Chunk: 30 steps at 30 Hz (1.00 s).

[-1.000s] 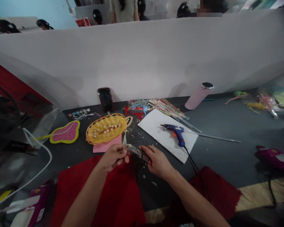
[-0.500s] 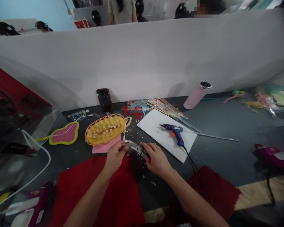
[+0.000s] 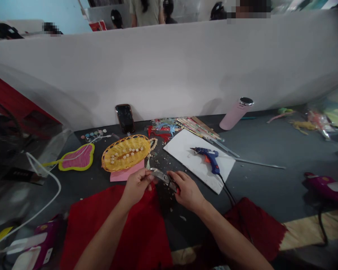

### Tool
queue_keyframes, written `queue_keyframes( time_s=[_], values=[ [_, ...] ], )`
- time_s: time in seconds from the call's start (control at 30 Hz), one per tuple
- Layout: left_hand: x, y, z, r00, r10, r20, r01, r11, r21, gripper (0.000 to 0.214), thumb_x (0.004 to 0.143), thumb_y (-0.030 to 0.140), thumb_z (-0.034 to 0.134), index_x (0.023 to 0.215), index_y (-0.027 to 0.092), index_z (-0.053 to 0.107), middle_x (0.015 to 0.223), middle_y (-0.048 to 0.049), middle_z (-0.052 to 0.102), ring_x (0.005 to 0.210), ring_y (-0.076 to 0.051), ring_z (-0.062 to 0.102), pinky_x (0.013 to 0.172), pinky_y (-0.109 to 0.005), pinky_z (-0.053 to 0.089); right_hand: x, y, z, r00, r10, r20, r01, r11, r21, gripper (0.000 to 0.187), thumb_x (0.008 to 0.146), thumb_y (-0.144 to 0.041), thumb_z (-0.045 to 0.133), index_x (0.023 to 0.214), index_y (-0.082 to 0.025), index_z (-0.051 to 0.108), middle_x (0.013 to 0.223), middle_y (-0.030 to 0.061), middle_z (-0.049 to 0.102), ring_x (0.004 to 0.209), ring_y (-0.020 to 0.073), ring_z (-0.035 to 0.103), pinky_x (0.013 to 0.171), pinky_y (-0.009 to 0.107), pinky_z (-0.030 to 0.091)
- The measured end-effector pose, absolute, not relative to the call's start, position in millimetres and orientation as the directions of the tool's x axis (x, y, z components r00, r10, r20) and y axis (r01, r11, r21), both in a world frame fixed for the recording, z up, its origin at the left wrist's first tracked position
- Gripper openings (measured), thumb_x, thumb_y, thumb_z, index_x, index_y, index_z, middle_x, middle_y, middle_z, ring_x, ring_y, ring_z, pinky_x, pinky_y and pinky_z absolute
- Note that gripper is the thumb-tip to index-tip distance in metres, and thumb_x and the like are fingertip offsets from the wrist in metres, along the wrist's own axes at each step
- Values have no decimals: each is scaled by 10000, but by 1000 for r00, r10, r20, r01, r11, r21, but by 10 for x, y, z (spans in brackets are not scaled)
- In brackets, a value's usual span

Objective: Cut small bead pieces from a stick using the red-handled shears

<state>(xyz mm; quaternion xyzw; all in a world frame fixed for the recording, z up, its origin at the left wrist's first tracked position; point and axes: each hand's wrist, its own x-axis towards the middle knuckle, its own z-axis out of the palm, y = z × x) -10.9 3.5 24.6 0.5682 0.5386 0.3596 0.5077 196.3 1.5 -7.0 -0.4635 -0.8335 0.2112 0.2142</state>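
Observation:
My right hand (image 3: 187, 190) is wrapped round the reddish handles of small metal shears (image 3: 162, 176), whose silver jaws point left. At the tip of those jaws, my left hand (image 3: 137, 186) is closed in a pinch. Whatever its fingers hold is too small and too covered to name. Just beyond the left hand stands a yellow woven basket (image 3: 123, 155) with small pale beads or flowers inside, its near edge over a pink sheet (image 3: 126, 171). Under my left forearm lies a red cloth (image 3: 135, 228). Tiny pale scraps are scattered beneath the shears.
A blue glue gun (image 3: 210, 157) rests on a white board (image 3: 183, 150). Behind are a phone (image 3: 125, 118), tassels and sticks (image 3: 197, 127), and a pink bottle (image 3: 235, 114). A pink-and-yellow fan shape (image 3: 78, 157) lies left. A pale partition (image 3: 169, 71) borders the table; people sit beyond.
The fingers of my left hand have shifted slightly at the shears' tip. Both hands stay in nearly the same place, and the view has tilted a little.

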Motion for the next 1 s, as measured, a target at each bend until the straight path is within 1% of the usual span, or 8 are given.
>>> queue_keyframes(
  time_s=[0.13,0.27,0.33,0.47,0.53,0.63,0.73,1.0],
  values=[
    [-106,23,256,163,978,-128,242,86,966,164,828,277,484,779,140,559,716,-9,626,461,-72,506,479,-197,390,1958,4,-61,-467,869,164,681,472,-560,505,730,-85,449,1224,-191,443,1037,83,555,958,199,519,869,318,426],
    [-111,24,282,160,977,-142,217,105,970,160,813,281,500,764,139,555,695,-9,628,457,-69,502,473,-192,381,1959,26,-101,-478,863,166,689,485,-538,592,651,-72,485,1232,-180,437,1079,90,540,1001,216,493,896,339,408],
    [-124,25,309,171,965,-197,172,168,971,156,793,285,521,739,140,538,666,-13,637,427,-60,479,442,-181,355,1964,42,-115,-497,852,165,688,503,-523,637,620,-66,486,1245,-173,427,1104,96,531,1023,226,476,908,357,395],
    [-183,26,348,250,901,-354,67,349,935,186,753,302,573,694,152,481,588,-11,641,354,-43,418,365,-154,265,1983,58,-87,-542,825,160,661,536,-524,647,609,-64,470,1246,-170,427,1125,98,525,1026,228,467,909,371,383],
    [-219,30,340,311,870,-382,28,394,919,219,754,327,586,687,152,473,572,-13,638,340,-39,407,345,-147,237,1995,58,-66,-555,817,157,650,544,-531,654,600,-56,459,1242,-179,432,1127,95,526,1022,227,468,902,377,384],
    [-260,41,304,401,832,-382,-6,419,908,251,757,360,596,691,141,493,571,-24,641,327,-32,399,328,-147,203,2008,58,-58,-569,808,154,640,553,-533,659,596,-55,462,1242,-182,434,1129,96,527,1024,228,469,893,385,386],
    [-275,51,283,437,815,-381,-20,432,902,263,754,371,604,690,134,507,568,-27,644,306,-24,381,320,-153,169,2012,64,-67,-578,800,161,629,562,-536,640,613,-57,469,1241,-177,437,1123,99,531,1022,225,477,894,384,389],
    [-254,44,276,377,844,-382,-30,423,906,248,753,359,606,720,130,515,556,-19,631,317,-24,377,335,-158,181,1998,35,-11,-558,811,176,620,549,-560,590,658,-64,448,1234,-189,447,1043,95,563,964,219,530,866,376,418]
  ],
)
